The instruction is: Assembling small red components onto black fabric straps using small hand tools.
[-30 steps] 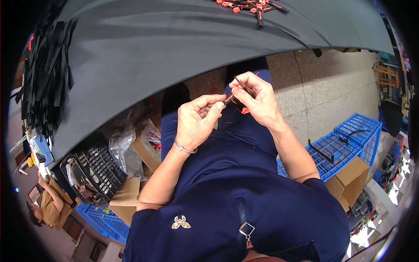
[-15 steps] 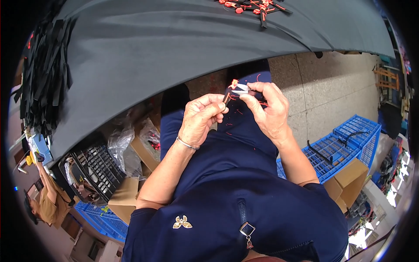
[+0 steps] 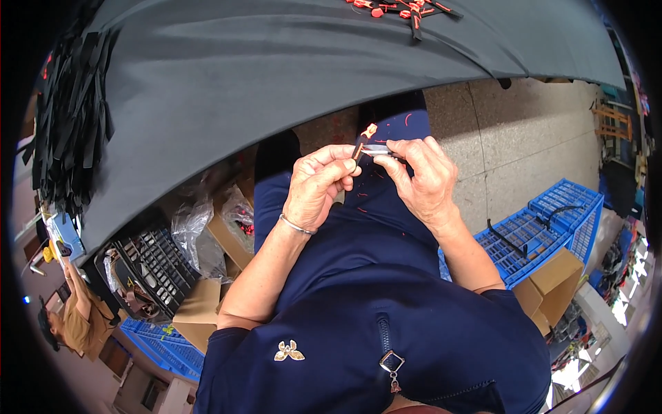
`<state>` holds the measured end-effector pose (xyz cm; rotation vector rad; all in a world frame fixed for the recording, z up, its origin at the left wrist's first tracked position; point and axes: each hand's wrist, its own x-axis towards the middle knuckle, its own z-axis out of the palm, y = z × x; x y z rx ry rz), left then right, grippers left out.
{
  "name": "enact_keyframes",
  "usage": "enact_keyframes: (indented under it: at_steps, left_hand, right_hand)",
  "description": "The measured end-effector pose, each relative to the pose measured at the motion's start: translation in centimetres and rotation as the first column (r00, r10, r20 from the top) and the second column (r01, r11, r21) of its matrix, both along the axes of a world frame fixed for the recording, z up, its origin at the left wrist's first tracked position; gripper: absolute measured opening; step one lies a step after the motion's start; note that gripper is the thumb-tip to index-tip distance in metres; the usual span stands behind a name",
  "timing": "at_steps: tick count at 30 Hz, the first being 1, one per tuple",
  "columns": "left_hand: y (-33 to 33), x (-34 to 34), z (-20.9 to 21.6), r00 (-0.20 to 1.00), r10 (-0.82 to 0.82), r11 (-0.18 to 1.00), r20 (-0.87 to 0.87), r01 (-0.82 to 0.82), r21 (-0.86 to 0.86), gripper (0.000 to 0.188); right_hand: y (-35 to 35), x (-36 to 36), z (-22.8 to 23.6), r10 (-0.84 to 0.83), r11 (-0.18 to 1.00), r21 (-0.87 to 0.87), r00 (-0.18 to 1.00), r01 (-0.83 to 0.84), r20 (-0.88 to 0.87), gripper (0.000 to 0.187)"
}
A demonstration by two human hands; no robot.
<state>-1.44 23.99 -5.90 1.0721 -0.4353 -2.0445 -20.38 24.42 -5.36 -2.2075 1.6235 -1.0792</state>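
Between the thumb and fingers of my left hand [image 3: 314,183] is a small black strap with a red end [image 3: 369,130], which looks like a zipper pull. It points up and away from me over my lap. My right hand [image 3: 427,181] is closed around small thread snips [image 3: 377,148], their pale blades lying against the strap just below its red end. Short red thread scraps [image 3: 407,120] are scattered on my dark trousers. A pile of similar black and red pulls [image 3: 416,22] lies at the far side of the table.
A grey cloth-covered table [image 3: 227,90] spans the far side, with black strips [image 3: 72,117] hanging at its left. Blue crates [image 3: 510,241] and an open carton [image 3: 557,283] stand at right. At left are a black crate [image 3: 155,265], clear plastic bags [image 3: 196,231] and another person [image 3: 79,317].
My right hand has brought the snips down and left, from near the red end to the strap below it. The blades have come closer together. My left hand has barely moved.
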Motion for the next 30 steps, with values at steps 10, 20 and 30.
enact_keyframes:
  at_steps: [10,20,30]
  left_hand:
    - [0.06,-0.15,-0.21,0.997,-0.025,1.000,0.075,0.025,-0.002,0.018]
    - [0.42,-0.77,-0.54,0.997,0.021,0.995,0.073,-0.013,-0.102,0.023]
    - [0.22,-0.33,-0.24,0.999,0.039,0.999,0.037,-0.038,-0.033,0.027]
  right_hand:
    - [0.14,0.14,-0.16,-0.011,0.999,0.039,0.998,0.009,0.061,0.024]
    - [0.15,0.57,-0.58,-0.074,0.997,0.008,0.995,0.074,0.060,0.021]
    - [0.46,-0.11,0.17,-0.126,0.971,0.229,0.966,0.073,0.227,0.020]
